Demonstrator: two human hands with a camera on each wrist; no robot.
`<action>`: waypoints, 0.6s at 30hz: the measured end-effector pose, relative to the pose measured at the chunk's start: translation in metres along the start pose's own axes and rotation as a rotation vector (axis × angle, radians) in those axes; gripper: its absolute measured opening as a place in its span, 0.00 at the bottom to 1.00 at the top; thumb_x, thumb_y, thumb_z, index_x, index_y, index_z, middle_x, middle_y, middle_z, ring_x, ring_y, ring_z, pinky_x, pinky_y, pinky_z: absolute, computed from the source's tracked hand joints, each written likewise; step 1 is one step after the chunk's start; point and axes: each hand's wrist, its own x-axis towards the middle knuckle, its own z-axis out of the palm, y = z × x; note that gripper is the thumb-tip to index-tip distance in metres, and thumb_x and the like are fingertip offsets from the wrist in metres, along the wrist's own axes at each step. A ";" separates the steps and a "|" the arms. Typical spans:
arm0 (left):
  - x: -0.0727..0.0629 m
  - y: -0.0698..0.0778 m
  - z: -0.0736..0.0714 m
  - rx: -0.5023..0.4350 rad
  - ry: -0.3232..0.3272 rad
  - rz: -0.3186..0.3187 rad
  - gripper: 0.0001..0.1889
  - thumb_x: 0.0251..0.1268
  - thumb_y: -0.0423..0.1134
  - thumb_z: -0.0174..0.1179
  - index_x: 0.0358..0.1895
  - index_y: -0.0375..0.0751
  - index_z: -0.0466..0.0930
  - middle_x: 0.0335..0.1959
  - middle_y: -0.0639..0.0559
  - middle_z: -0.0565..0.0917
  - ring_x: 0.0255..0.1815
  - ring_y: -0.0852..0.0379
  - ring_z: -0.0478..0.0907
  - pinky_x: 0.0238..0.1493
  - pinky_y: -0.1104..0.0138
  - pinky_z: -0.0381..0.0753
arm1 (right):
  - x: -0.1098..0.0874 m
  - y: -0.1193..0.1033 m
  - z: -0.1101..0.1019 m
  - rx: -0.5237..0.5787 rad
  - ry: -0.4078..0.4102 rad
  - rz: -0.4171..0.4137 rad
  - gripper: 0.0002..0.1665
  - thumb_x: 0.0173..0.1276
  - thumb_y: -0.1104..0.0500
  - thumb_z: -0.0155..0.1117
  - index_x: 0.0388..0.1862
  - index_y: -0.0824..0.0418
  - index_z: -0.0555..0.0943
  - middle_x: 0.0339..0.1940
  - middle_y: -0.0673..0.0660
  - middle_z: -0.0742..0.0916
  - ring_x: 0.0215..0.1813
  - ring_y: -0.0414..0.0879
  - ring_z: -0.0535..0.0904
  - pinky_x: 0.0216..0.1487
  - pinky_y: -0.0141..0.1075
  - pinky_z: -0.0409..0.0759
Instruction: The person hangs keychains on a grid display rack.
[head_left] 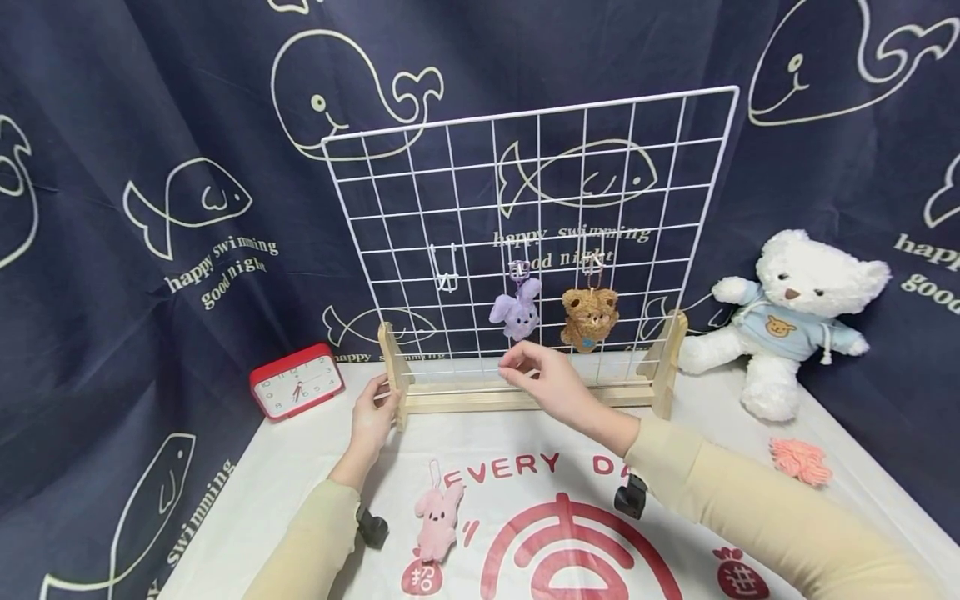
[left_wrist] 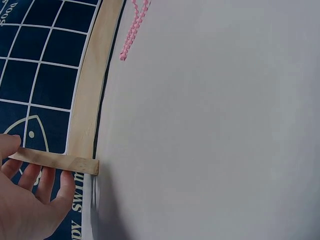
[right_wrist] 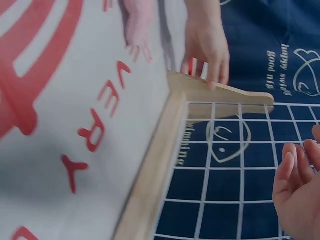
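Right now my left hand (head_left: 372,421) is clamped on the wooden end support (head_left: 397,379) at the left end of the rack, the thumb on one side of the wood and the fingers on the other. My right hand (head_left: 553,385) holds nothing that I can see; its fingers are loosely bent, near the lower part of the white wire grid (head_left: 538,114), just below the purple bunny charm (head_left: 517,315).

That charm hangs on the grid, with the brown bear charm (head_left: 589,319) hanging to its right. Left of both, a white hook (head_left: 447,283) sits on the wires. Between my forearms, the pink bunny charm (head_left: 437,523) lies face up on the counter (head_left: 300,454), its strap loop pointing towards the rack.

Over to the left, near my left hand, stands a red alarm clock (head_left: 298,385). A white teddy bear (head_left: 798,325) in a light-blue top sits to the right of the rack, and a coral-coloured bundle (head_left: 801,461) lies in front of it. Behind everything hangs a navy curtain (head_left: 213,67) printed with whales and fish.
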 end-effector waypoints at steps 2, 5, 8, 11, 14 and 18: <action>0.001 -0.001 0.000 0.008 0.000 -0.001 0.21 0.74 0.30 0.59 0.68 0.33 0.73 0.55 0.32 0.80 0.55 0.39 0.79 0.47 0.65 0.86 | -0.003 0.005 0.006 -0.002 -0.032 0.005 0.04 0.71 0.61 0.69 0.42 0.59 0.84 0.36 0.50 0.87 0.38 0.44 0.83 0.40 0.40 0.82; 0.001 -0.002 0.000 0.014 0.002 -0.003 0.21 0.74 0.31 0.59 0.67 0.33 0.73 0.55 0.32 0.80 0.55 0.39 0.79 0.47 0.64 0.86 | -0.008 0.010 0.013 -0.004 -0.075 0.007 0.05 0.71 0.61 0.69 0.43 0.60 0.85 0.37 0.51 0.88 0.39 0.45 0.83 0.41 0.41 0.83; 0.001 -0.002 0.000 0.016 0.002 -0.005 0.21 0.74 0.31 0.59 0.67 0.33 0.74 0.55 0.33 0.80 0.55 0.40 0.79 0.47 0.64 0.85 | -0.011 0.014 0.019 0.001 -0.104 0.020 0.05 0.71 0.61 0.69 0.44 0.60 0.85 0.37 0.50 0.88 0.39 0.44 0.84 0.42 0.41 0.84; 0.001 -0.001 0.000 0.012 0.001 -0.005 0.22 0.73 0.31 0.60 0.68 0.34 0.74 0.56 0.33 0.80 0.55 0.40 0.79 0.46 0.67 0.84 | -0.014 0.018 0.025 0.012 -0.124 0.029 0.05 0.71 0.61 0.69 0.44 0.60 0.86 0.39 0.51 0.88 0.40 0.44 0.84 0.42 0.39 0.83; 0.001 0.000 0.000 0.014 0.001 -0.001 0.22 0.73 0.31 0.60 0.68 0.34 0.74 0.56 0.33 0.81 0.55 0.40 0.80 0.45 0.68 0.84 | -0.017 0.021 0.030 0.024 -0.149 0.039 0.06 0.71 0.62 0.68 0.45 0.62 0.86 0.42 0.54 0.88 0.42 0.46 0.84 0.44 0.39 0.83; 0.001 0.000 0.000 0.017 0.006 0.005 0.21 0.73 0.30 0.60 0.67 0.34 0.74 0.55 0.33 0.81 0.54 0.40 0.80 0.46 0.66 0.85 | -0.021 0.025 0.043 0.012 -0.181 0.059 0.07 0.71 0.62 0.69 0.46 0.61 0.86 0.44 0.54 0.89 0.43 0.47 0.84 0.44 0.38 0.84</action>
